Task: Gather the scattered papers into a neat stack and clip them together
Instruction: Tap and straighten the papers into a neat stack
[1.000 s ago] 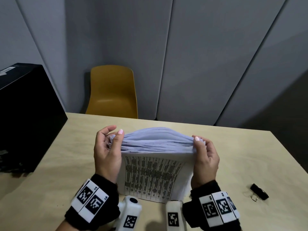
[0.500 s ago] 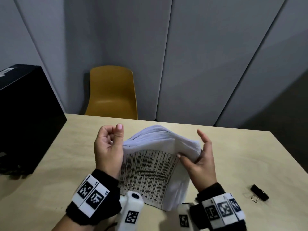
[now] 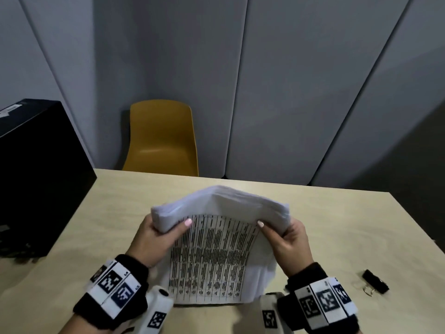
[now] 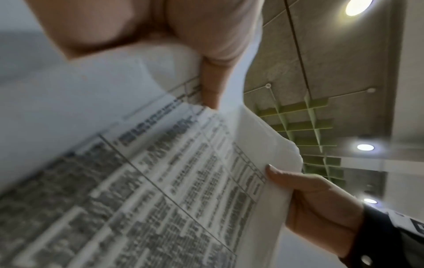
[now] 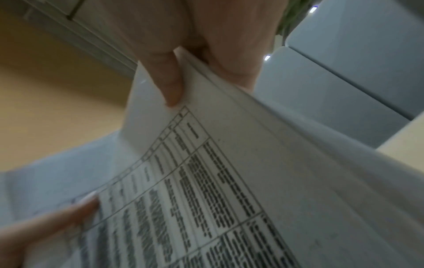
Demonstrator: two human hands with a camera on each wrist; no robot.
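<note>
The stack of papers [image 3: 212, 249] stands on its lower edge on the tabletop [image 3: 337, 225], its printed table facing the person. The left hand [image 3: 154, 239] grips its top corner at ten o'clock, the right hand [image 3: 286, 239] the corner at two o'clock, thumbs in front, fingers curled behind. A black binder clip [image 3: 375, 284] lies at four o'clock, well apart.

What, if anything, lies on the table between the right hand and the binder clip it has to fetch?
Nothing visible does. The binder clip lies alone on the table, just right of the right hand, with only bare tabletop between. That hand and the left hand both grip the paper stack, so one must let go first.
</note>
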